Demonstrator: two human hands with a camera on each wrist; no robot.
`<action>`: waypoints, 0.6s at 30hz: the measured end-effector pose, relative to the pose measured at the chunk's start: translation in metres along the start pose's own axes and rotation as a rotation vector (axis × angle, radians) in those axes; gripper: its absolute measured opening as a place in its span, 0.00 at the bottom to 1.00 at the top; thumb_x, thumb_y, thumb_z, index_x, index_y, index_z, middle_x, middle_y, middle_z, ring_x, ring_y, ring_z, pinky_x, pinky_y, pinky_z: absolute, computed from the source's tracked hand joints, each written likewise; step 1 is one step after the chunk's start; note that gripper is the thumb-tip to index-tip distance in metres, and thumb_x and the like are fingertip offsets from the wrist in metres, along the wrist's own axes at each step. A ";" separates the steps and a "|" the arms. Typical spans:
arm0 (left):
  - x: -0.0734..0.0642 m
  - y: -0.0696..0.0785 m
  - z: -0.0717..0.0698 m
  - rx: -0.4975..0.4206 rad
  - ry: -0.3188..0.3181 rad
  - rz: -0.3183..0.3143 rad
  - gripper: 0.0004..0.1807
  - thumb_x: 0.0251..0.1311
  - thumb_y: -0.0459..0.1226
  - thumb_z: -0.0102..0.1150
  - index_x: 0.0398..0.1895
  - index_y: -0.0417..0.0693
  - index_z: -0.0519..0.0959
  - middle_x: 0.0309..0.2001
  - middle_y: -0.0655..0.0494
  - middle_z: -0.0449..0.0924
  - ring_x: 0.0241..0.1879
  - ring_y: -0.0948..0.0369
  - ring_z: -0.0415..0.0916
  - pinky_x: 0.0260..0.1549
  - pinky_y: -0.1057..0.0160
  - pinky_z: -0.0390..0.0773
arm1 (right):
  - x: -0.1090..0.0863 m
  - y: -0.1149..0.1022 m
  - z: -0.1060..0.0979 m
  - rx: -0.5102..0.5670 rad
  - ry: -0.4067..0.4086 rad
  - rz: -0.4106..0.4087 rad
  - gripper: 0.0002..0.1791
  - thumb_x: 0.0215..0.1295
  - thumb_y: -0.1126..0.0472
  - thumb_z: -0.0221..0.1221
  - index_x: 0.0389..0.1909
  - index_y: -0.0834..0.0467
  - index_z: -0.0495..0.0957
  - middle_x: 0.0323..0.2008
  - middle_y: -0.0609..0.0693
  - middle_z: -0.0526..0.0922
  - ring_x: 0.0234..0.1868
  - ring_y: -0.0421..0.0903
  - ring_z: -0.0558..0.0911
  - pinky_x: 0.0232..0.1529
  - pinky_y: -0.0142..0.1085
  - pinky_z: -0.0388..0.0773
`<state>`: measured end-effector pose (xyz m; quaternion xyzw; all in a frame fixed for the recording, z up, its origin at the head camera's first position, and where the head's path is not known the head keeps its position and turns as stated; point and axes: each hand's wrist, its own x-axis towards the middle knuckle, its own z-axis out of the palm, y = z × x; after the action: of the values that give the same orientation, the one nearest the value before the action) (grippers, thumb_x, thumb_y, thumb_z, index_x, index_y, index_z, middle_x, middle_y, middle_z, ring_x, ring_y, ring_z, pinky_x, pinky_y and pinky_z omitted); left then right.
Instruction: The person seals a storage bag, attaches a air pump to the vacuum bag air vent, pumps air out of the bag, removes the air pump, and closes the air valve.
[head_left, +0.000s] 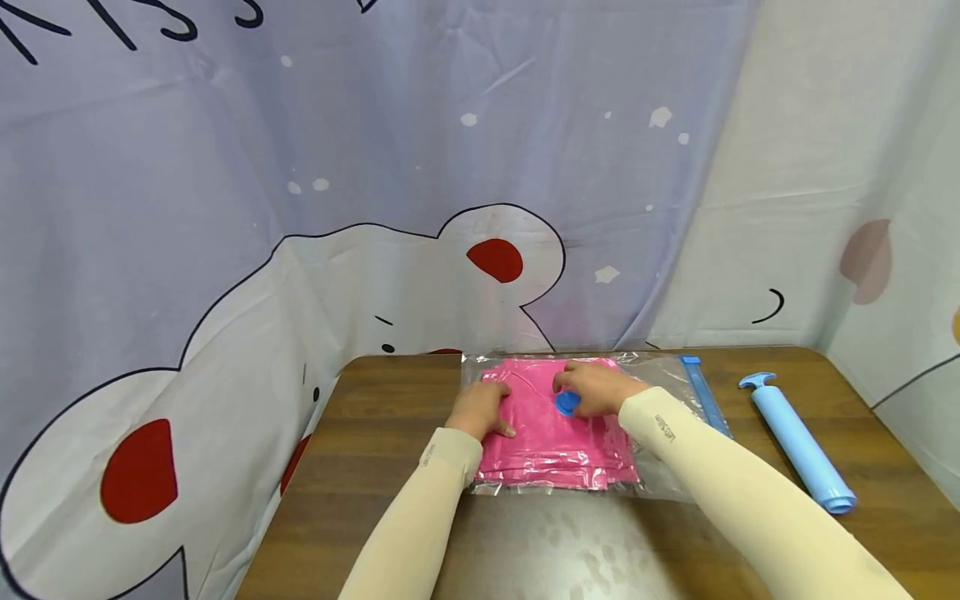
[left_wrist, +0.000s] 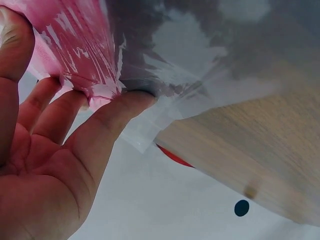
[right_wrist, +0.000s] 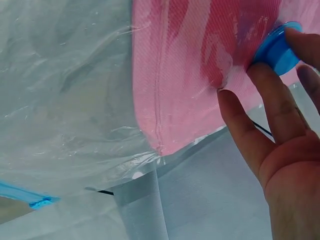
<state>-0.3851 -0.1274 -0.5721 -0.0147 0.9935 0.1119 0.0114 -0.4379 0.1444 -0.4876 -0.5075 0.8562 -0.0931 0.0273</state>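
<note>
A clear plastic vacuum bag (head_left: 663,375) lies flat on the wooden table with folded pink fabric (head_left: 536,442) inside. My left hand (head_left: 478,408) rests on the bag's left side, thumb and fingers spread; in the left wrist view its fingertips (left_wrist: 142,97) touch the plastic by the fabric's edge. With the thumb and fingers of my right hand (head_left: 598,388) I pinch the round blue valve cap (head_left: 567,403) on top of the bag. In the right wrist view the cap (right_wrist: 277,52) sits between thumb and fingers, tilted to the camera. Part of it is hidden by the fingers.
A blue zip strip (head_left: 705,396) runs along the bag's right end. Right of it lies a light blue hand pump (head_left: 802,450) with a T-shaped handle. The wooden tabletop (head_left: 382,433) extends left of the bag, and a printed curtain (head_left: 375,125) hangs behind the table.
</note>
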 end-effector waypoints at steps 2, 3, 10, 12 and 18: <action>0.007 -0.009 0.009 0.008 0.016 0.016 0.54 0.41 0.61 0.92 0.76 0.59 0.84 0.71 0.52 0.89 0.72 0.45 0.85 0.76 0.41 0.82 | 0.001 0.001 0.000 -0.011 0.008 -0.029 0.19 0.61 0.68 0.76 0.53 0.57 0.91 0.49 0.54 0.89 0.46 0.48 0.88 0.55 0.46 0.92; 0.010 -0.011 0.011 0.014 0.010 0.013 0.54 0.41 0.61 0.92 0.77 0.59 0.83 0.72 0.52 0.88 0.73 0.45 0.84 0.77 0.41 0.81 | 0.001 0.001 0.000 -0.017 0.012 -0.039 0.17 0.62 0.69 0.76 0.52 0.57 0.91 0.48 0.53 0.90 0.45 0.47 0.87 0.55 0.45 0.92; 0.014 -0.015 0.015 0.021 0.039 0.030 0.55 0.38 0.62 0.93 0.75 0.59 0.85 0.70 0.53 0.90 0.71 0.46 0.86 0.75 0.41 0.83 | 0.001 0.002 -0.001 -0.026 0.007 -0.048 0.13 0.67 0.66 0.78 0.51 0.58 0.92 0.47 0.54 0.92 0.47 0.48 0.89 0.60 0.47 0.92; 0.016 -0.016 0.017 0.017 0.039 0.034 0.55 0.38 0.62 0.93 0.75 0.59 0.85 0.70 0.53 0.90 0.71 0.46 0.86 0.75 0.42 0.83 | 0.001 0.002 -0.001 -0.024 0.005 -0.047 0.13 0.67 0.65 0.79 0.51 0.60 0.91 0.47 0.55 0.92 0.46 0.48 0.89 0.60 0.47 0.91; 0.017 -0.016 0.020 0.029 0.031 0.038 0.54 0.39 0.63 0.92 0.75 0.59 0.85 0.69 0.53 0.90 0.70 0.47 0.86 0.75 0.41 0.83 | 0.001 0.004 0.000 -0.009 -0.005 -0.029 0.15 0.68 0.61 0.79 0.51 0.61 0.90 0.45 0.55 0.92 0.43 0.46 0.87 0.56 0.46 0.91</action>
<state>-0.4013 -0.1390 -0.5954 0.0028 0.9952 0.0976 -0.0061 -0.4416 0.1451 -0.4882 -0.5203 0.8490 -0.0884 0.0257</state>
